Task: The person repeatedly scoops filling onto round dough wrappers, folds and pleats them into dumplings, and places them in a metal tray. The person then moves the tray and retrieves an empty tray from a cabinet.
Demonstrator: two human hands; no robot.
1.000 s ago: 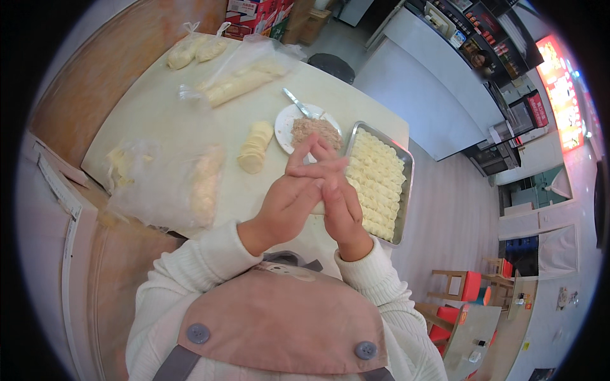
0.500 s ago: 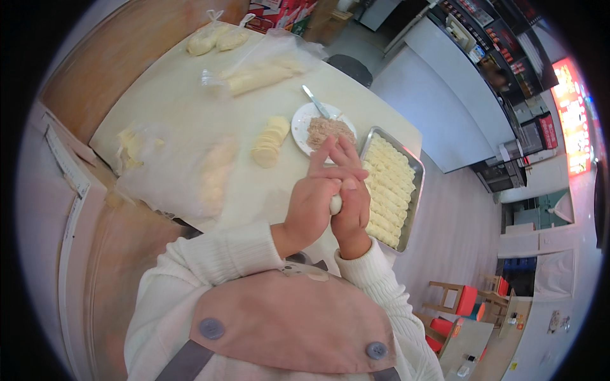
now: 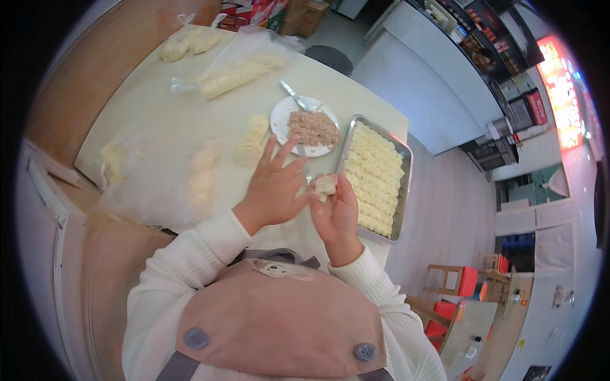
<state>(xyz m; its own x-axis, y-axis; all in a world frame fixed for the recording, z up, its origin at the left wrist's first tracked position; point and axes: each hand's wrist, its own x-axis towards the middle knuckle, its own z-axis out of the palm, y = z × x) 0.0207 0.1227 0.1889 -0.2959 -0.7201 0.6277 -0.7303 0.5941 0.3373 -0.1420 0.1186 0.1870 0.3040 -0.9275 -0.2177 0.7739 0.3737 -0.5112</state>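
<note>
My left hand [image 3: 272, 192] is open, its fingers spread over the table just left of my right hand. Between the fingers and thumb of my right hand [image 3: 338, 216] is a small pale dumpling [image 3: 325, 186], gathered at its folds. Beyond the hands, a white plate [image 3: 278, 120] bears a mound of pinkish minced filling [image 3: 314, 129]. A flat-handled utensil [image 3: 293, 94] leans on the plate's far rim. Round dough wrappers [image 3: 252, 141] lie overlapped left of the plate, partly behind my left fingers. A metal tray [image 3: 408, 166] full of rows of dumplings [image 3: 376, 178] stands to the right.
Plastic bags cover pale dough on the left [image 3: 149, 184] and at the far side [image 3: 241, 75] of the table [image 3: 143, 108]. Two knotted bags [image 3: 187, 43] sit at the far left corner. A white counter [image 3: 426, 70] and red-seated chairs [image 3: 467, 280] stand beyond the table.
My hands were pressed together around the dumpling. They have now parted: the left has moved off leftward with spread fingers, and the dumpling shows in my right hand.
</note>
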